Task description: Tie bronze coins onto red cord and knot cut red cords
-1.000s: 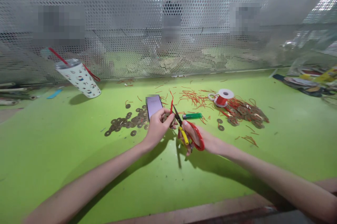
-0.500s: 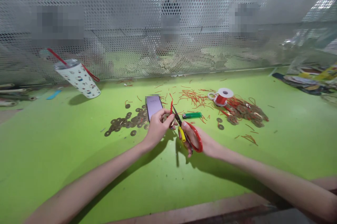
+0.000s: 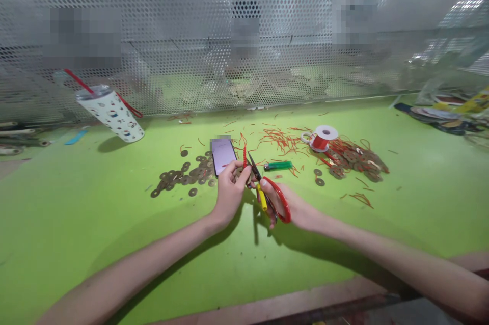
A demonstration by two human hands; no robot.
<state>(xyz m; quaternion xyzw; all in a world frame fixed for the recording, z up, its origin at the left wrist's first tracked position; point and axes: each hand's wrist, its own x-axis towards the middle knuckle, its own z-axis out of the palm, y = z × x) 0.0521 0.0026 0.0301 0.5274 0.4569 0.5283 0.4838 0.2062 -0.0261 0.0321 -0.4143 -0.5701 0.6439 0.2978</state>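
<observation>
Between the thumb and fingers of my left hand (image 3: 230, 190) is a red knotted cord (image 3: 245, 157) that stands upright. A coin at its lower end is mostly hidden by the fingers. My right hand (image 3: 280, 200) grips a pair of scissors (image 3: 282, 205) with a red handle loop, dark blades and a yellow tube-like part at the grip. The blades point up and away, just right of the cord; whether they touch it I cannot tell. Behind my left hand lies a phone (image 3: 224, 154) with a lit screen. A green lighter (image 3: 278, 166) rests beyond the scissors.
Loose holed coins (image 3: 183, 177) are scattered at left. At right, a spool of red cord (image 3: 324, 138) stands beside a pile of corded coins (image 3: 357, 159). Red cord scraps (image 3: 280, 139) litter the green table (image 3: 183, 269). A patterned tumbler (image 3: 112, 113) stands before a perforated metal screen (image 3: 171, 60).
My left hand and the red cord have shifted slightly left, and a thin loop at the cord's top shows more plainly. The scissors have moved a little left and down.
</observation>
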